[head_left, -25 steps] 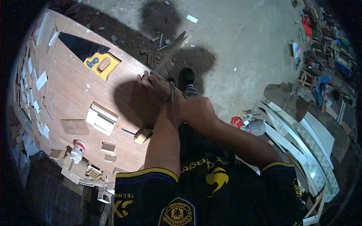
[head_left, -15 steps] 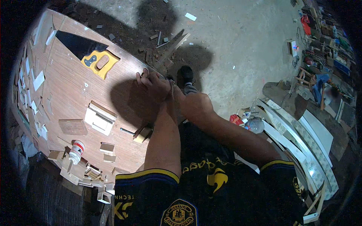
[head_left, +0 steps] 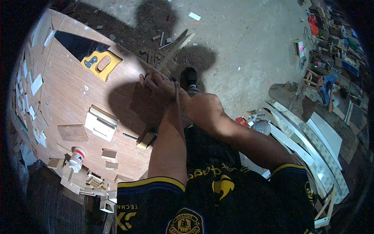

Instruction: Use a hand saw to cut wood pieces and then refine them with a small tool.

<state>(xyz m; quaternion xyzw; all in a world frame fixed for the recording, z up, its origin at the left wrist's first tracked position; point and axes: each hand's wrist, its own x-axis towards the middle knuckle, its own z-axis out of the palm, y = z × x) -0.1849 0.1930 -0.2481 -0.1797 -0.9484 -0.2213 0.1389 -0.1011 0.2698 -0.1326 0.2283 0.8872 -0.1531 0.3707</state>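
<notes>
My left hand [head_left: 160, 89] is at the edge of the brown wood-grain table [head_left: 83, 105], its fingers bent together at the edge. What they grip is hidden or too small to make out. Close against its wrist, my right hand [head_left: 203, 110] is closed in a fist beside the table. Whatever is inside that fist does not show. On the table beyond my left hand lies a handsaw [head_left: 103, 65] with a yellow handle and dark blade. Nearer to me are a small wooden block [head_left: 146, 140] and a slim dark pen-like thing [head_left: 130, 136].
A white framed wooden piece [head_left: 102, 124], a flat brown board [head_left: 73, 133] and a white bottle with a red band [head_left: 77, 159] stand on the table among offcuts. Long pale panels [head_left: 307, 144] lie at right. Scraps litter the floor; another person sits far right.
The whole view has shifted slightly to the left. My hands keep nearly the same pose, close together at the table edge.
</notes>
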